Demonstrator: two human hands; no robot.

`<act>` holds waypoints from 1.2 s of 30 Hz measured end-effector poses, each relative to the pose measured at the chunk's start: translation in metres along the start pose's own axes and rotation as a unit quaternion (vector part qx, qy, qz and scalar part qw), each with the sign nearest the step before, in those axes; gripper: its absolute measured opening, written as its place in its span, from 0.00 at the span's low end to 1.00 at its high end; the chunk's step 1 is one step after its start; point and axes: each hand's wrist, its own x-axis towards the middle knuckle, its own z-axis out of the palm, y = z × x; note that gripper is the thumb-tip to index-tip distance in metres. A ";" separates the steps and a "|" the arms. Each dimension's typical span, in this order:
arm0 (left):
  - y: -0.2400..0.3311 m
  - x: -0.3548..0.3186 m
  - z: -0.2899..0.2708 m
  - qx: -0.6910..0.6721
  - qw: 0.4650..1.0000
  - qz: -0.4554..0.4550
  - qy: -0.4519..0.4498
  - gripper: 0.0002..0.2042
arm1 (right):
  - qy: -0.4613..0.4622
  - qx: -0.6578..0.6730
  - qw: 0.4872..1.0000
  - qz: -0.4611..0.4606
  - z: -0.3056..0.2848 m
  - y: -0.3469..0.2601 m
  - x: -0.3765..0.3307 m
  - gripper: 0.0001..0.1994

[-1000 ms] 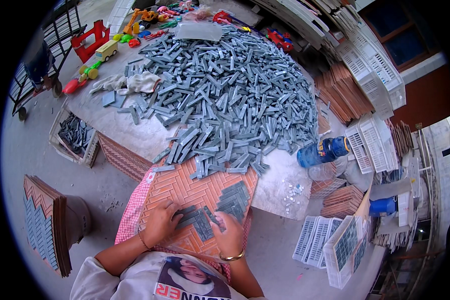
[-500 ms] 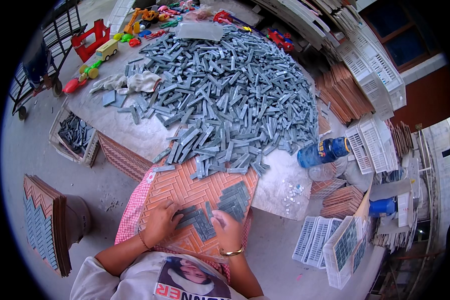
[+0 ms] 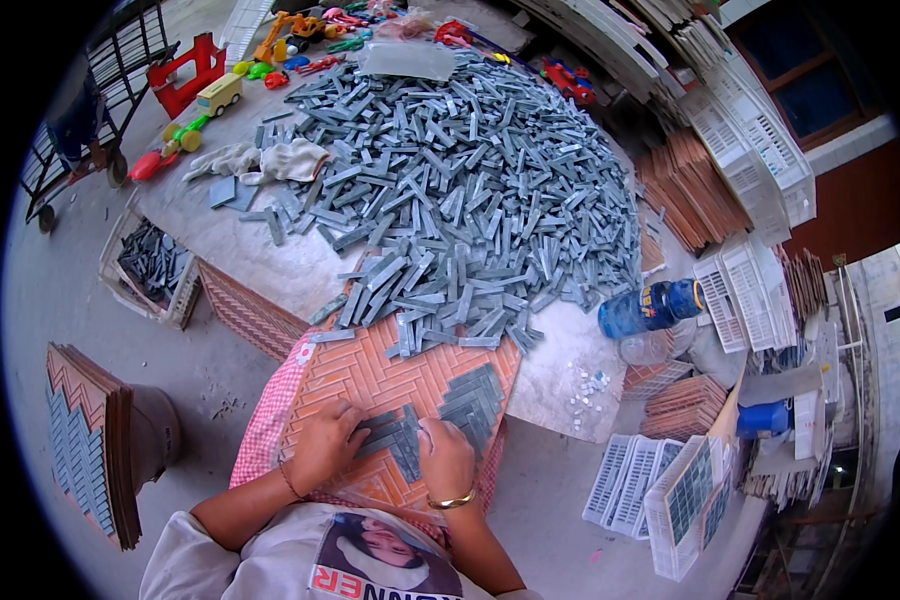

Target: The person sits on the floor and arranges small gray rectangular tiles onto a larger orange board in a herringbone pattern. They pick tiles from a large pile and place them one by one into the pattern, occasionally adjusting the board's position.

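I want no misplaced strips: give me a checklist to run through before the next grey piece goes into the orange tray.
1. Left hand steadying the orange herringbone tray: ok, it rests on the tray.
2. Right hand at the working spot: ok, on the tray beside the laid grey strips.
3. Empty slots left: ok, much of the tray shows bare orange.
4. Supply within reach: ok, the pile of grey strips spills onto the tray's far edge.
5. Laid strips seated flush: cannot tell.
6. A strip in the right fingers: cannot tell.
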 end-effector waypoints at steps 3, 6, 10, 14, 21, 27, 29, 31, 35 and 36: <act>0.000 0.000 0.000 0.005 1.000 0.000 -0.002 0.10 | 0.010 0.023 1.000 -0.016 -0.002 -0.002 0.004 0.11; 0.001 0.000 0.000 0.008 1.000 -0.006 -0.006 0.10 | -0.011 0.052 0.996 -0.067 -0.001 0.006 0.016 0.12; 0.003 0.001 -0.003 0.000 1.000 0.002 -0.008 0.11 | -0.105 0.067 0.985 -0.117 -0.004 0.019 0.036 0.14; 0.000 0.001 -0.004 0.008 1.000 0.021 -0.019 0.12 | -0.196 0.017 0.971 -0.139 -0.014 0.024 0.048 0.16; 0.002 0.002 -0.005 0.028 0.998 0.029 -0.038 0.15 | -0.140 0.095 0.984 -0.058 -0.028 0.025 0.043 0.16; 0.003 0.001 0.002 0.022 0.999 0.034 -0.036 0.13 | -0.065 0.150 0.987 0.002 -0.045 0.022 0.018 0.12; 0.006 0.005 0.000 0.018 0.998 0.042 -0.037 0.13 | -0.051 0.154 0.987 -0.005 -0.044 0.023 0.014 0.11; 0.010 0.007 -0.003 0.013 0.998 0.046 -0.045 0.13 | -0.032 0.163 0.986 -0.025 -0.041 0.024 0.011 0.10; 0.009 0.007 0.000 0.008 0.998 0.039 -0.058 0.18 | 0.014 0.131 0.990 -0.041 -0.033 0.017 0.016 0.09; 0.008 0.009 0.002 0.016 0.997 0.047 -0.061 0.19 | 0.007 0.121 0.991 -0.050 -0.027 0.017 0.020 0.09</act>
